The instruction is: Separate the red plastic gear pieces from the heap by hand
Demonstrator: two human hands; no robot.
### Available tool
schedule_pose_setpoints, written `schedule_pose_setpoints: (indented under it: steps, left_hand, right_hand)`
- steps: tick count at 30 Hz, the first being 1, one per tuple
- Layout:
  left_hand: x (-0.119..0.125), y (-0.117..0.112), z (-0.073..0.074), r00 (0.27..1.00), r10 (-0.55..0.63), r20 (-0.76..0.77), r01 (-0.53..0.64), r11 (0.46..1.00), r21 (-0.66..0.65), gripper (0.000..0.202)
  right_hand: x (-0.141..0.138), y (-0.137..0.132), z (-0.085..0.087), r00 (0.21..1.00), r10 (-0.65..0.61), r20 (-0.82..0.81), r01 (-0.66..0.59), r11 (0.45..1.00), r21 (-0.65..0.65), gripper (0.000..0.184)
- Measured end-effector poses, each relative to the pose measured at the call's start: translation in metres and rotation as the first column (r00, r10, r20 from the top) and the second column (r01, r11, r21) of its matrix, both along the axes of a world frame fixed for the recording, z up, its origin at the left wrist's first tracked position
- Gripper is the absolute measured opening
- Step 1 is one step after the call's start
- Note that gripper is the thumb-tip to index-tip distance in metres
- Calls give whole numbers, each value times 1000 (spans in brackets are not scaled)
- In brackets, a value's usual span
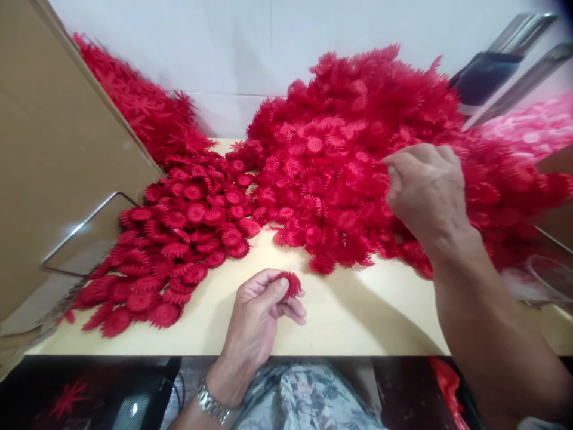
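Note:
My left hand [262, 310] is low over the pale tabletop [349, 316], with thumb and fingers pinched on a small red plastic flower piece [293, 283]. My right hand [425, 191] reaches into the big heap of red flower pieces [340, 155] at the back right, fingers curled in among them; what they grip is hidden. A flatter pile of red flower pieces [179, 245] lies to the left of my left hand.
A cardboard sheet [54, 143] leans along the left with a metal wire frame [85, 230] against it. More red leafy pieces [138, 107] are heaped behind it by the white wall. Pink pieces [532, 128] and metal bars [514, 54] sit at right.

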State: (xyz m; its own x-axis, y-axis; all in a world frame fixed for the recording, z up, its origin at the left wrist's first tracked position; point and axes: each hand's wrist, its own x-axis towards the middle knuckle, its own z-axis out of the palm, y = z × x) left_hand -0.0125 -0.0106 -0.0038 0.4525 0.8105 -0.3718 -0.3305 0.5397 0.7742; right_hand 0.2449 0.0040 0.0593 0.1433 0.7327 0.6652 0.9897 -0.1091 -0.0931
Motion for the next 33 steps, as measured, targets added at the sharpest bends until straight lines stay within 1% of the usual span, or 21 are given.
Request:
schedule_pose_setpoints:
  steps: [1, 3, 4, 6, 8, 10, 12, 14, 15, 17, 18, 19, 21, 22, 24, 26, 27, 29, 30, 31, 33]
  left_hand:
    - [0, 0, -1, 1000, 15, -11, -15, 1000, 9, 10]
    - [0, 0, -3, 999, 41, -31, -40, 999, 23, 13]
    - [0, 0, -4, 998, 54, -42, -53, 998, 25, 15]
    - [0, 0, -6, 994, 73, -79, -72, 997, 18, 20]
    - [1, 0, -7, 988, 96, -122, -95, 995, 14, 25]
    - [1, 0, -9, 980, 114, -163, -107, 993, 51, 29]
    - [1, -2, -11, 972, 124, -198, -99, 986, 132, 35]
    - [1, -4, -13, 966, 132, -220, -87, 975, 205, 40]
    - [0, -5, -15, 965, 137, -223, -86, 971, 224, 42]
    - [-2, -6, -17, 967, 130, -217, -78, 969, 235, 42]
    - [-3, -7, -18, 971, 112, -212, -61, 971, 233, 40]
    - [-4, -8, -19, 974, 92, -206, -43, 972, 230, 38]
    - [-5, -10, -18, 980, 63, -190, -21, 976, 218, 34]
    - [-5, -11, -17, 982, 57, -179, -19, 978, 208, 32]
    - [-4, -13, -15, 987, 56, -151, -28, 983, 183, 30]
    - [-4, -14, -13, 989, 74, -127, -49, 981, 187, 28]
    - [-5, -14, -13, 988, 101, -119, -75, 976, 204, 28]
    - [-8, -13, -14, 979, 158, -125, -121, 958, 260, 26]
    - [-9, -12, -15, 977, 162, -138, -117, 950, 289, 25]
    - [-11, -11, -16, 978, 144, -153, -91, 946, 310, 23]
    - [-12, -8, -17, 982, 63, -177, -5, 950, 313, 21]
  right_hand:
    - [-1, 0, -2, 1000, 20, 20, -20, 1000, -4, 21]
    - [-11, -8, -9, 995, 97, 20, -98, 994, 42, 23]
    - [-20, -14, -13, 988, 153, -8, -152, 986, 62, 22]
    - [-43, -27, -21, 949, 288, -128, -281, 957, 68, 19]
    - [-67, -38, -28, 864, 398, -309, -410, 912, 27, 17]
    - [-89, -45, -34, 745, 435, -506, -515, 857, -21, 14]
    - [-106, -47, -40, 615, 408, -675, -588, 808, -48, 10]
    - [-117, -46, -44, 501, 373, -781, -659, 749, -65, 10]
    - [-120, -46, -46, 458, 359, -814, -688, 723, -68, 10]
    - [-122, -46, -49, 412, 338, -846, -718, 693, -73, 10]
    - [-122, -47, -50, 410, 330, -850, -714, 696, -74, 9]
    - [-122, -49, -52, 416, 321, -851, -693, 718, -67, 9]
    - [-123, -53, -56, 423, 296, -856, -605, 796, -24, 11]
    - [-123, -55, -59, 412, 279, -867, -546, 838, 11, 12]
    - [-124, -57, -65, 357, 254, -899, -431, 898, 83, 13]
    - [-121, -56, -69, 305, 268, -914, -323, 932, 165, 12]
    - [-118, -54, -70, 297, 298, -907, -245, 942, 229, 12]
    - [-108, -52, -68, 323, 356, -877, -93, 934, 345, 11]
    - [-103, -51, -66, 348, 369, -862, -66, 927, 370, 10]
    - [-99, -51, -64, 369, 368, -854, -98, 929, 357, 9]
    - [-96, -52, -62, 384, 328, -863, -278, 932, 231, 6]
